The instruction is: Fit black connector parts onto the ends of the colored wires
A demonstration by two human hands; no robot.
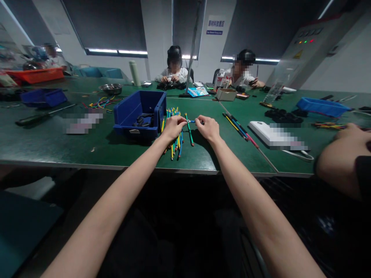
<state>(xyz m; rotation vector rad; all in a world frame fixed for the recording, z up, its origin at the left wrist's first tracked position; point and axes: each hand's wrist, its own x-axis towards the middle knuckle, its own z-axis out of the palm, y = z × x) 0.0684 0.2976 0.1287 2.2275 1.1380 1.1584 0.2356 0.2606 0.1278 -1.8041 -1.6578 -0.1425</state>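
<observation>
– Since the blue bin [146,134] is the landmark, where's the left hand [173,128]?
– Just right of it, fingertips pinched on a small blue-and-silver piece [191,121].
– And the right hand [208,127]?
– Farther right of the bin, fingers curled narrow on the piece's blue end.
– Coloured sticks [173,148]?
– Bunched beside the bin, partly under the left hand; one green stick [190,136] crosses the piece.
</observation>
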